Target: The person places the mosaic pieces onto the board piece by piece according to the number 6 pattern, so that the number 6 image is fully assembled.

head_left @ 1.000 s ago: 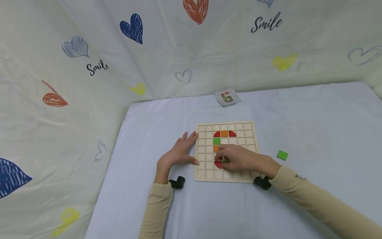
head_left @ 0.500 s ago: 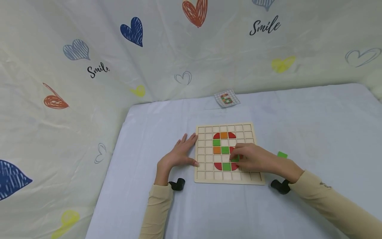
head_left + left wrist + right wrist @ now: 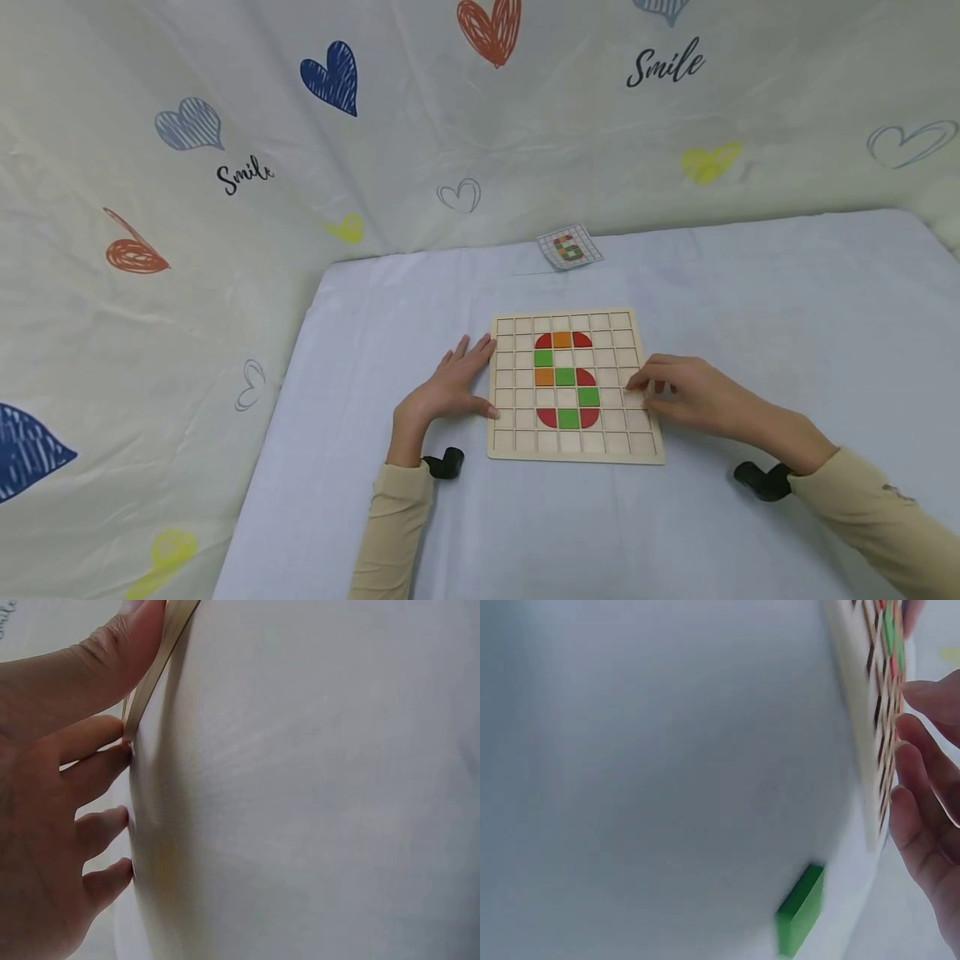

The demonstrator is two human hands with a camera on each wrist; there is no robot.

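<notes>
A wooden grid board (image 3: 517, 442) lies on the table, with red, orange and green tiles set in an S-like pattern. One of them is an orange square (image 3: 562, 340) in the top row, and a green square (image 3: 568, 418) sits at the bottom. My left hand (image 3: 444, 390) rests with fingers spread against the board's left edge, thumb on the rim. Over the right edge hovers my right hand (image 3: 697, 392), fingers loosely bent, thumb apart, holding nothing. A loose green block (image 3: 801, 911) lies on the cloth in the right wrist view; the right hand hides it in the head view.
Behind the board, a small printed card (image 3: 570, 247) with a coloured grid pattern lies near the table's back edge. White cloth (image 3: 825, 333) covers the table. A curtain printed with hearts (image 3: 495, 142) hangs at the back and left.
My right hand has moved right, from the lower middle of the pattern to the board's right edge, uncovering the tiles there. The left hand has stayed at the left edge.
</notes>
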